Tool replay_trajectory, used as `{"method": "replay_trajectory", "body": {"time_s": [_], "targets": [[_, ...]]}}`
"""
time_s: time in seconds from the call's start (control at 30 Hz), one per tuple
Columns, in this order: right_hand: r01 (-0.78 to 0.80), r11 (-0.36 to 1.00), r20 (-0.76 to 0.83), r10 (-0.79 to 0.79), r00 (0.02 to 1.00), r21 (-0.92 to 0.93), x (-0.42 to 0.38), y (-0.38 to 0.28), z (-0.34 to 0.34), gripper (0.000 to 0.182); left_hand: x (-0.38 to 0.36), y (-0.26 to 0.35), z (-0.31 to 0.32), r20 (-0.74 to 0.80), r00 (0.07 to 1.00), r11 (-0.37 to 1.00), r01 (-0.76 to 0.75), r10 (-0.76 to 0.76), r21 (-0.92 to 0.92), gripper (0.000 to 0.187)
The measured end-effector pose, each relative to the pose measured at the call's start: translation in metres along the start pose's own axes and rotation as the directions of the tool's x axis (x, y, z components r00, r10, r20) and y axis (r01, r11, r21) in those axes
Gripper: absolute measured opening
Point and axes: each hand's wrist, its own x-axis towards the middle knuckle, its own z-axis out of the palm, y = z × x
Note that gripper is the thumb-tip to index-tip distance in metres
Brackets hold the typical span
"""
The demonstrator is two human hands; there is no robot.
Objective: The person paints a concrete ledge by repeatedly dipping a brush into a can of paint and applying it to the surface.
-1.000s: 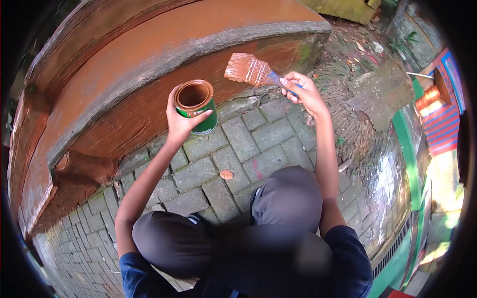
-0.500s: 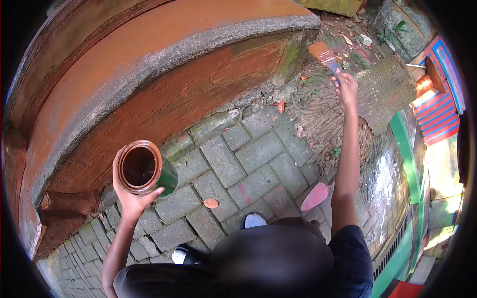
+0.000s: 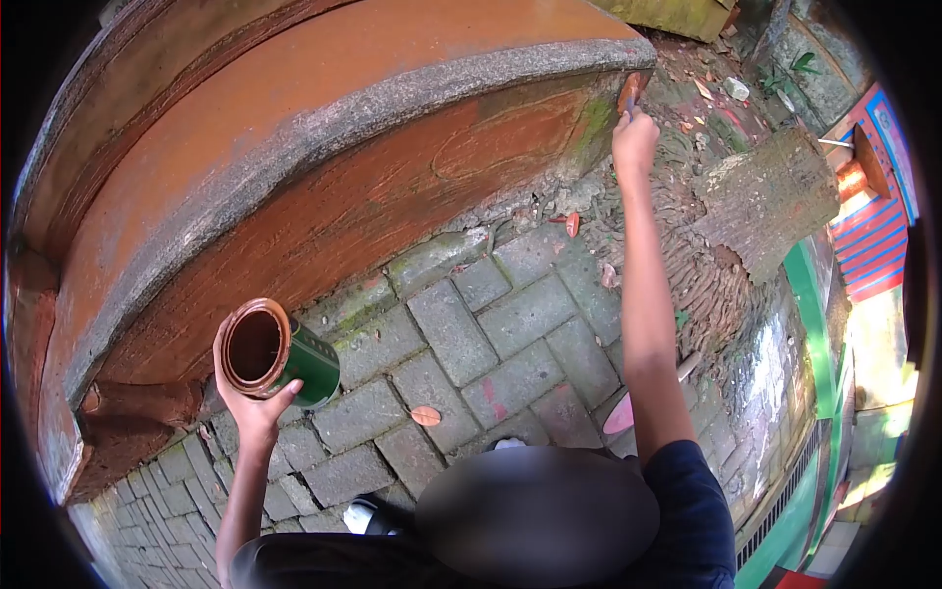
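Observation:
My left hand (image 3: 253, 407) is wrapped round a green paint can (image 3: 312, 368) with a brown-smeared rim; the can tilts a little, and dark brown paint shows inside. My right hand (image 3: 636, 140), arm stretched out, grips a paintbrush (image 3: 631, 90) by its handle. The brush's brown-coated bristles are at the far end of the curved bench (image 3: 432, 147), against or very close to its end face; contact is hard to make out. Orange-brown colour covers the bench's seat and front. Its rounded edge is bare grey, and a green mossy patch marks the front near the brush.
Grey paving bricks (image 3: 446, 324) lie below, with a dry leaf (image 3: 426, 416) on them. A cut stump (image 3: 770, 196) with spreading roots stands right of the bench end. A pink object (image 3: 618, 416) lies near my right arm. A red and blue painted structure (image 3: 871, 216) is at far right.
My right hand has swung the paintbrush up and left, from over the roots to the bench's end. My left hand and the paint can have shifted slightly left and down.

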Motion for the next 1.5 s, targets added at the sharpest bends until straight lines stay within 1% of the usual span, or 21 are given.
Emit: {"method": "replay_trajectory", "body": {"time_s": [0.1, 0.17, 0.47, 0.6, 0.73, 0.77, 0.8, 0.87, 0.9, 0.93, 0.97, 1.0, 1.03, 1.07, 1.13, 1.2, 1.27, 1.33, 1.4, 1.47, 1.5], "targets": [[0.112, 0.986, -0.099, -0.100, 0.990, 0.122, -0.038, -0.024, -0.005, 0.015, 0.011, 0.004, 0.013, -0.017, 0.996, 0.996, -0.088, 0.088, 0.016, 0.105], [0.136, 0.977, 0.016, -0.141, 0.990, 0.165, -0.061, -0.051, -0.009, 0.015, 0.024, 0.007, 0.030, 0.016, 0.991, 0.991, -0.131, 0.131, -0.023, 0.103], [0.185, 0.906, 0.139, -0.254, 0.957, 0.380, -0.123, -0.122, -0.061, 0.023, 0.099, 0.065, 0.104, 0.250, 0.910, 0.921, -0.255, 0.331, -0.293, 0.093], [0.204, 0.863, 0.291, -0.365, 0.885, 0.462, -0.116, -0.114, -0.080, 0.028, 0.111, 0.075, 0.110, 0.330, 0.847, 0.902, -0.343, 0.418, -0.261, 0.095], [0.242, 0.816, 0.287, -0.437, 0.852, 0.524, -0.085, -0.076, -0.084, 0.030, 0.117, 0.091, 0.137, 0.431, 0.831, 0.929, -0.254, 0.352, -0.270, 0.092], [0.172, 0.834, 0.380, -0.410, 0.829, 0.523, -0.071, -0.062, -0.083, 0.036, 0.119, 0.091, 0.148, 0.434, 0.826, 0.926, -0.261, 0.360, -0.272, 0.091], [0.171, 0.830, 0.381, -0.414, 0.827, 0.531, -0.060, -0.051, -0.084, 0.036, 0.120, 0.092, 0.160, 0.432, 0.826, 0.926, -0.263, 0.361, -0.270, 0.090], [0.196, 0.938, 0.508, -0.322, 0.799, 0.287, -0.035, -0.030, -0.086, 0.041, 0.116, 0.100, 0.182, 0.403, 0.851, 0.933, -0.242, 0.336, -0.267, 0.089], [0.167, 0.951, 0.526, -0.286, 0.801, 0.262, -0.023, -0.014, -0.085, 0.044, 0.113, 0.102, 0.194, 0.383, 0.864, 0.936, -0.239, 0.327, -0.260, 0.088], [0.276, 0.942, 0.416, -0.332, 0.846, 0.190, -0.010, 0.008, -0.078, 0.038, 0.111, 0.103, 0.206, 0.357, 0.876, 0.937, -0.241, 0.323, -0.254, 0.087], [0.232, 0.914, 0.335, -0.344, 0.877, 0.332, 0.005, 0.035, -0.070, 0.033, 0.106, 0.103, 0.218, 0.339, 0.888, 0.941, -0.236, 0.311, -0.243, 0.087], [0.139, 0.935, 0.382, -0.264, 0.886, 0.325, 0.026, 0.064, -0.057, 0.031, 0.103, 0.101, 0.230, 0.306, 0.908, 0.948, -0.223, 0.287, -0.229, 0.088], [0.152, 0.958, 0.351, -0.233, 0.907, 0.241, 0.042, 0.083, -0.055, 0.029, 0.099, 0.099, 0.243, 0.271, 0.926, 0.954, -0.208, 0.263, -0.216, 0.088], [0.025, 0.924, 0.330, -0.161, 0.930, 0.381, 0.056, 0.109, -0.040, 0.028, 0.092, 0.100, 0.257, 0.255, 0.934, 0.958, -0.202, 0.251, -0.202, 0.088], [-0.155, 0.896, 0.408, -0.031, 0.912, 0.416, 0.064, 0.106, -0.059, 0.032, 0.080, 0.107, 0.280, 0.158, 0.959, 0.961, -0.204, 0.234, -0.187, 0.091], [-0.109, 0.905, 0.365, -0.054, 0.930, 0.411, 0.053, 0.111, -0.032, 0.033, 0.070, 0.120, 0.294, 0.204, 0.969, 0.982, -0.108, 0.140, -0.157, 0.095], [-0.054, 0.917, 0.267, -0.058, 0.962, 0.396, 0.028, 0.100, -0.021, 0.036, 0.065, 0.124, 0.300, 0.200, 0.956, 0.974, -0.194, 0.214, -0.118, 0.095], [-0.118, 0.883, 0.327, -0.042, 0.944, 0.455, -0.002, 0.057, -0.045, 0.039, 0.063, 0.119, 0.299, 0.180, 0.960, 0.976, -0.204, 0.213, -0.071, 0.095], [-0.083, 0.849, 0.286, -0.083, 0.955, 0.521, -0.039, 0.031, -0.021, 0.043, 0.061, 0.117, 0.292, 0.185, 0.954, 0.971, -0.237, 0.236, -0.018, 0.094], [-0.223, 0.772, 0.464, -0.104, 0.880, 0.596, -0.055, -0.008, -0.035, 0.046, 0.058, 0.119, 0.288, 0.134, 0.969, 0.979, -0.204, 0.206, -0.029, 0.094], [-0.147, 0.763, 0.393, -0.149, 0.908, 0.629, -0.073, -0.020, -0.029, 0.046, 0.058, 0.117, 0.285, 0.122, 0.973, 0.980, -0.197, 0.196, -0.009, 0.093]]}}
